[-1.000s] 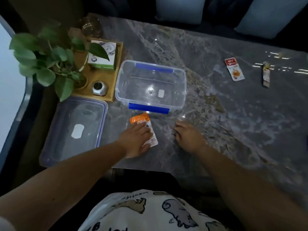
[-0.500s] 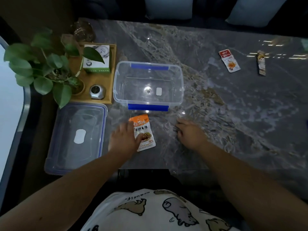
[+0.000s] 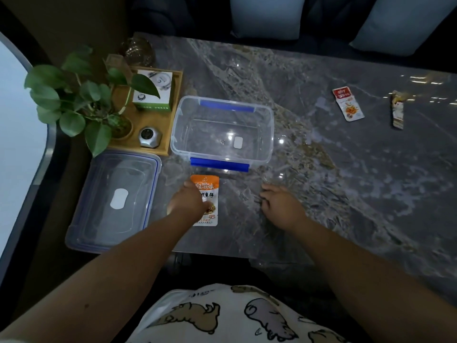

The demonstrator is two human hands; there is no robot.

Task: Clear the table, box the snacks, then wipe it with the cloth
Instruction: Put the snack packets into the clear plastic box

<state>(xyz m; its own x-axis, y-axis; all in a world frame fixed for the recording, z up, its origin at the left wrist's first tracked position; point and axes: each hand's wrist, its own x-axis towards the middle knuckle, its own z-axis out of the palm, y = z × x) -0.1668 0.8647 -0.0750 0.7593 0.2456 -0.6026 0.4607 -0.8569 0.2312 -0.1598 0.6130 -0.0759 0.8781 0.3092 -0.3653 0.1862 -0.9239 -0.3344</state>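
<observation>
Our left hand (image 3: pixel 186 203) has slid back onto the orange snack packet (image 3: pixel 206 199) near the worktop's (image 3: pixel 346 184) front edge, grip unclear, right hand (image 3: pixel 280 205) resting loose, so boxing hasn't started.

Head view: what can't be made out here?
- Left hand grip: it covers the left side of the orange snack packet; finger contact is hidden.
- Right hand: fingertips on the table, too dim to tell whether they hold anything.
- Print on the red packet and the narrow packet: too small.
- Cloth: not in view.
- Glass items behind the plant: dark, partly hidden by leaves.
</observation>
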